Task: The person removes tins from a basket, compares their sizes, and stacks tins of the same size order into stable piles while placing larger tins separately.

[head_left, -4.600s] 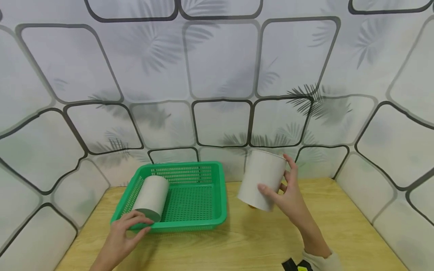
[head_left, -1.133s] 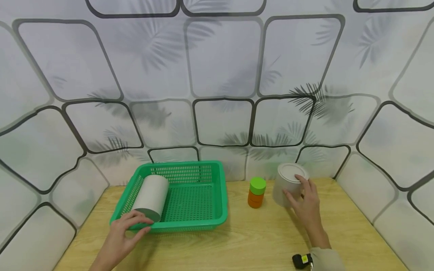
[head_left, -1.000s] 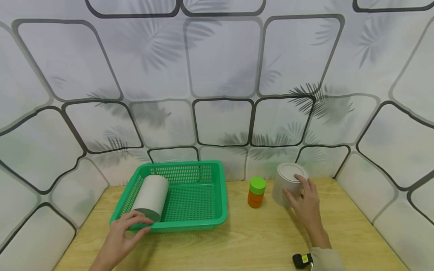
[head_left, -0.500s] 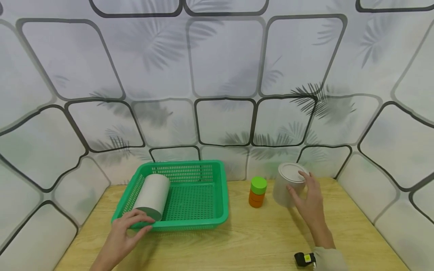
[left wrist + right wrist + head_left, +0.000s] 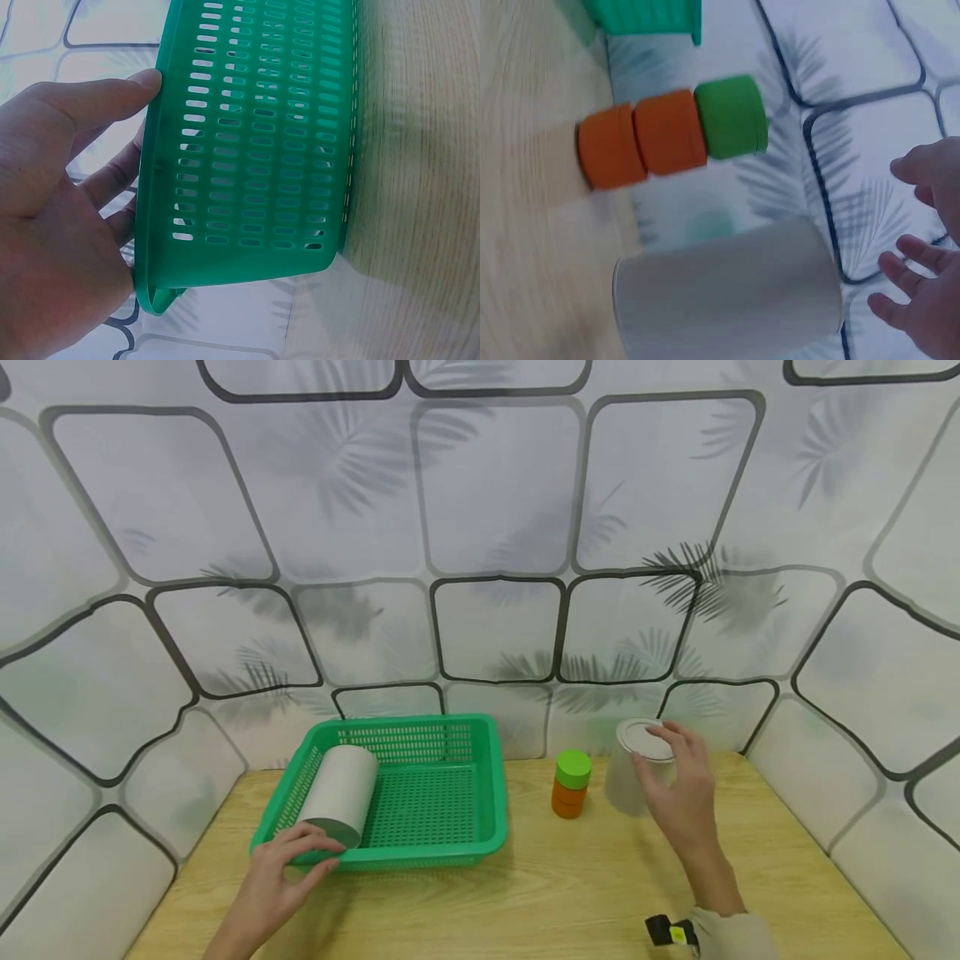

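Observation:
My left hand (image 5: 277, 881) pinches the near left rim of a green plastic basket (image 5: 420, 857). In the left wrist view, its thumb lies on the outside of the rim and fingers reach over behind it. Inside the basket's left part a white cylindrical canister (image 5: 341, 789) lies on its side. A second white canister (image 5: 626, 781) stands upright at the right. My right hand (image 5: 682, 793) hovers by its top, fingers spread and holding nothing. In the right wrist view a gap shows between fingertips and canister. Left of this canister stands an orange jar with a green lid (image 5: 570, 785).
All of it sits on a pale wooden table (image 5: 525, 910). A patterned curtain-like backdrop (image 5: 495, 635) rises right behind the basket and canister, and also encloses both sides. A small black device (image 5: 667, 931) is worn at the right wrist.
The second canister was tilted in the right hand over the orange jar and now stands to its right. The right hand has let go and lifted slightly. The left hand keeps its place.

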Motion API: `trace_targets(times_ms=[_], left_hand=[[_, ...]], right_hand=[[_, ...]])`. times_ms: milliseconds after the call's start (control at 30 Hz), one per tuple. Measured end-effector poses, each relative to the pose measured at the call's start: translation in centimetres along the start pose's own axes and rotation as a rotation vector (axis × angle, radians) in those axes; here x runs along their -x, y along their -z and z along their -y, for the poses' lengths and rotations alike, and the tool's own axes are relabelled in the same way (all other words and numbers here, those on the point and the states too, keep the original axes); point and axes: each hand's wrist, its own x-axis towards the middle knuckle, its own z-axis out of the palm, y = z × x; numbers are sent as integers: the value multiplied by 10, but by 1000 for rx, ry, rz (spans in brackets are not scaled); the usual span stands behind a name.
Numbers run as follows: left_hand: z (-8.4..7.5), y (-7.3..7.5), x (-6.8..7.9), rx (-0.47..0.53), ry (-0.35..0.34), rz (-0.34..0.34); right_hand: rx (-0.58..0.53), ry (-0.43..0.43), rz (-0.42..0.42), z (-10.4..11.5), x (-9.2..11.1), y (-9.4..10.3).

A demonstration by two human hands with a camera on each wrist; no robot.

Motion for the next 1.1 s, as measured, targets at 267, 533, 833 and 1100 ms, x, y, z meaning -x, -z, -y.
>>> trace_targets(times_ms=[267, 533, 833, 1100], left_hand=[[0, -1, 2, 20, 13, -25], [1, -2, 2, -3, 12, -1], [0, -1, -5, -16, 4, -8], [-2, -1, -2, -18, 9, -31]], right_hand=[[-86, 57, 171, 40, 12, -26], [-221, 46, 293, 73, 22, -51], [-365, -67, 511, 129, 21, -93], [-449, -100, 692, 157, 18, -137]])
